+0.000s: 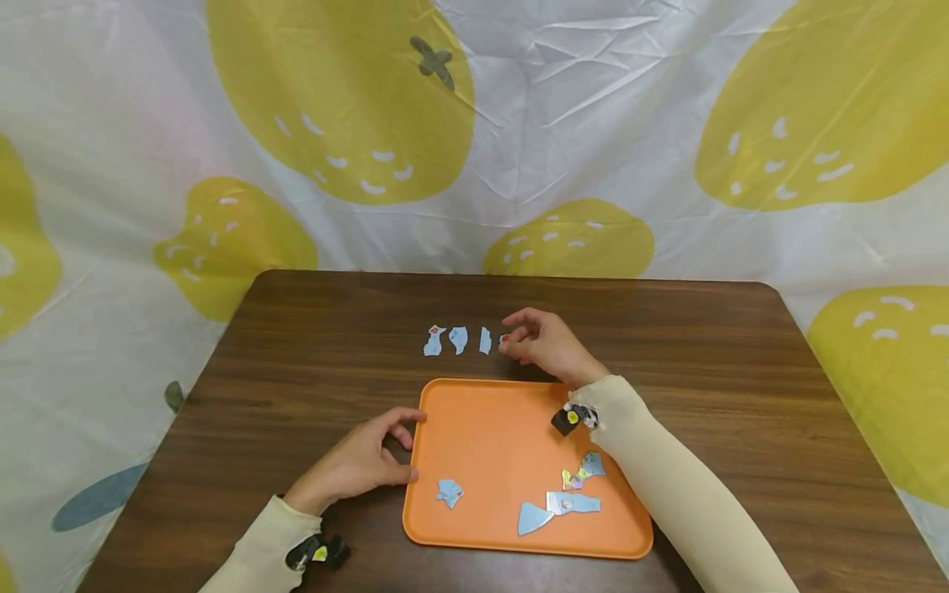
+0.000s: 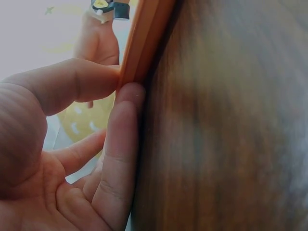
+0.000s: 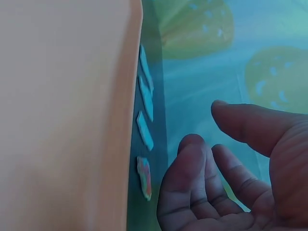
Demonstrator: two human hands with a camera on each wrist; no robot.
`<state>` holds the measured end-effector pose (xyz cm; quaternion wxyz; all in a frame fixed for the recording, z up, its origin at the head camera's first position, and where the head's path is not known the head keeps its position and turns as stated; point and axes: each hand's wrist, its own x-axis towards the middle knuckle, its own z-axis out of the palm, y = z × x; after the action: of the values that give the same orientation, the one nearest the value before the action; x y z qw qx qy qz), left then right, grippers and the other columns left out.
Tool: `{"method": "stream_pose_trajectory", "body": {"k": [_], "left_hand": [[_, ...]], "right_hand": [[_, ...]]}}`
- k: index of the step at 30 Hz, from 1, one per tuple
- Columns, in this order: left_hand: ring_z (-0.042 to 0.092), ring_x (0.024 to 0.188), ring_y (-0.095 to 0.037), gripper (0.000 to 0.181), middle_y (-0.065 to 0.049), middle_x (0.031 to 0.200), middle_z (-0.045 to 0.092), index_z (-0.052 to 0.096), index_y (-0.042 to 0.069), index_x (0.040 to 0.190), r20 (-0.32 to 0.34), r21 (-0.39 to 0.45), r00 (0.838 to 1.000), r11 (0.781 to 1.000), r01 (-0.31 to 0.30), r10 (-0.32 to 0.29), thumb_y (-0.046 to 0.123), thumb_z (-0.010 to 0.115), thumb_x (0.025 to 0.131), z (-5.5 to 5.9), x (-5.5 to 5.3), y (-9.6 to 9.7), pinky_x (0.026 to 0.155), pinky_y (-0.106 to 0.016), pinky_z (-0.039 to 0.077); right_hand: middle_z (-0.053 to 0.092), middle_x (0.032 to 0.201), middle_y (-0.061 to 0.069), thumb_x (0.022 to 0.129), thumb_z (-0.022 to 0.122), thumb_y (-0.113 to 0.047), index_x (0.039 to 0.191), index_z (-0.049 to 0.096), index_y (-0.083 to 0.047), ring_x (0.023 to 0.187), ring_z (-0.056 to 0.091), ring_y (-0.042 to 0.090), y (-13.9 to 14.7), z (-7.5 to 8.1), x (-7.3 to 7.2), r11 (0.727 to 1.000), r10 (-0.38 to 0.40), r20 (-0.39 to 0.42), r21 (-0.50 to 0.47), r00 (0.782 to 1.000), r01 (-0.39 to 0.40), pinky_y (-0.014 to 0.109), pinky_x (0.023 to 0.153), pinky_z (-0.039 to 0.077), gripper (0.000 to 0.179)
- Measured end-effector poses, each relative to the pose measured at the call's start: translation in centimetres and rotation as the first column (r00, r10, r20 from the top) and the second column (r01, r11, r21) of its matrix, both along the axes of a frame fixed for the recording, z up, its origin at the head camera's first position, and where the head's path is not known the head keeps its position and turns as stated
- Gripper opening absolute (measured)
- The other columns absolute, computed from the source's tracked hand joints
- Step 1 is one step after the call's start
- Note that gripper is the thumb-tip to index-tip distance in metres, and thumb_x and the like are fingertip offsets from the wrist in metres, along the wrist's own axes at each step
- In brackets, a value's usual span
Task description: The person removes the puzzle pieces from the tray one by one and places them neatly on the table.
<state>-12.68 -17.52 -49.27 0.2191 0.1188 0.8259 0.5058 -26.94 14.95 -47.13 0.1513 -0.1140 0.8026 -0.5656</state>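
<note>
Head view: the left hand [image 1: 356, 461] is spread, thumb and index finger apart against the left rim of the orange tray [image 1: 482, 428]. The right hand [image 1: 550, 343] is loosely curled, thumb and fingertips parted, just beside a red-marked irregular piece [image 3: 144, 178], rightmost in a row with three pale-blue pieces [image 1: 459, 339] on the wooden table [image 1: 334, 346].

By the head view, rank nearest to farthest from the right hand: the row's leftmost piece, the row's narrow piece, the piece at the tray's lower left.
1. Narrow piece: left of the right hand.
2. Leftmost piece: farther left, beyond the tray.
3. Lower-left piece: on the tray.
</note>
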Motion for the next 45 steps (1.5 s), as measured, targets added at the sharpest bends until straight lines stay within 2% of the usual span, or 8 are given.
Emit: {"method": "stream_pose_trajectory", "body": {"k": [7, 13, 18, 22, 27, 32, 38, 45], "left_hand": [[0.060, 0.060, -0.015, 0.077, -0.014, 0.112, 0.061, 0.055, 0.017, 0.149, 0.012, 0.014, 1.000, 1.000, -0.004, 0.004, 0.009, 0.090, 0.081, 0.0, -0.1, 0.1, 0.057, -0.026, 0.048], [0.058, 0.059, -0.013, 0.076, -0.013, 0.110, 0.061, 0.056, 0.017, 0.147, 0.015, 0.004, 1.000, 1.000, 0.000, 0.000, 0.009, 0.090, 0.080, 0.0, -0.2, 0.1, 0.056, -0.026, 0.048], [0.060, 0.058, -0.012, 0.075, -0.012, 0.109, 0.062, 0.056, 0.019, 0.146, 0.029, -0.012, 0.999, 1.000, -0.017, 0.017, 0.010, 0.091, 0.080, -0.1, 0.0, -0.1, 0.057, -0.026, 0.050], [0.061, 0.059, -0.013, 0.075, -0.012, 0.110, 0.062, 0.056, 0.019, 0.146, 0.027, -0.012, 0.999, 1.000, -0.017, 0.017, 0.011, 0.091, 0.080, -0.1, 0.0, -0.3, 0.057, -0.027, 0.050], [0.060, 0.060, -0.013, 0.076, -0.014, 0.110, 0.062, 0.055, 0.016, 0.147, 0.013, 0.005, 1.000, 1.000, -0.005, 0.005, 0.010, 0.090, 0.080, -0.1, -0.1, -0.3, 0.057, -0.026, 0.050], [0.061, 0.060, -0.011, 0.075, -0.012, 0.110, 0.062, 0.056, 0.018, 0.146, 0.020, -0.005, 1.000, 1.000, -0.006, 0.007, 0.011, 0.091, 0.080, -0.1, -0.1, -0.1, 0.058, -0.026, 0.050], [0.062, 0.060, -0.013, 0.076, -0.013, 0.111, 0.062, 0.055, 0.017, 0.147, 0.024, 0.007, 1.000, 1.000, -0.005, 0.005, 0.010, 0.090, 0.080, -0.2, -0.2, 0.0, 0.059, -0.026, 0.051], [0.062, 0.060, -0.013, 0.077, -0.015, 0.112, 0.062, 0.055, 0.015, 0.148, 0.031, 0.024, 0.999, 1.000, -0.015, 0.015, 0.009, 0.090, 0.079, 0.0, -0.1, 0.0, 0.059, -0.026, 0.050]], "right_hand": [[0.069, 0.102, 0.008, 0.094, 0.079, -0.015, 0.135, 0.063, 0.001, 0.083, 0.066, 0.016, -0.3, 0.7, 1.4, 0.998, 0.058, -0.041, 0.007, 0.997, -0.058, 0.029, 0.074, 0.056, 0.046], [0.069, 0.099, 0.007, 0.094, 0.079, -0.012, 0.132, 0.065, 0.002, 0.078, 0.065, 0.024, -0.7, 1.2, 2.9, 0.990, 0.136, -0.055, -0.017, 0.989, -0.137, 0.028, 0.068, 0.054, 0.042], [0.073, 0.100, 0.010, 0.095, 0.076, -0.006, 0.127, 0.066, 0.002, 0.086, 0.070, 0.026, -1.3, 1.5, 4.0, 0.972, 0.228, -0.092, -0.036, 0.969, -0.232, 0.025, 0.073, 0.053, 0.034], [0.072, 0.099, 0.009, 0.095, 0.077, -0.005, 0.127, 0.065, 0.003, 0.087, 0.069, 0.020, -1.7, 1.7, 4.7, 0.965, 0.254, -0.094, -0.035, 0.963, -0.259, 0.024, 0.077, 0.054, 0.035], [0.072, 0.098, 0.009, 0.093, 0.079, -0.004, 0.129, 0.064, 0.008, 0.087, 0.068, 0.022, -2.2, 1.6, 5.4, 0.956, 0.287, -0.093, -0.028, 0.953, -0.291, 0.023, 0.077, 0.055, 0.040], [0.073, 0.095, 0.008, 0.093, 0.081, -0.008, 0.127, 0.066, 0.007, 0.084, 0.071, 0.024, -2.5, 1.3, 6.2, 0.938, 0.346, -0.108, 0.010, 0.932, -0.347, 0.025, 0.076, 0.057, 0.040], [0.074, 0.091, 0.011, 0.092, 0.081, -0.009, 0.126, 0.066, 0.006, 0.080, 0.074, 0.032, -2.9, 0.7, 7.2, 0.907, 0.418, -0.095, 0.000, 0.903, -0.420, 0.027, 0.070, 0.058, 0.040], [0.075, 0.092, 0.005, 0.093, 0.081, -0.012, 0.125, 0.067, 0.001, 0.077, 0.071, 0.014, -3.9, 0.4, 8.7, 0.865, 0.501, -0.031, 0.046, 0.865, -0.499, 0.025, 0.070, 0.058, 0.037]]}}
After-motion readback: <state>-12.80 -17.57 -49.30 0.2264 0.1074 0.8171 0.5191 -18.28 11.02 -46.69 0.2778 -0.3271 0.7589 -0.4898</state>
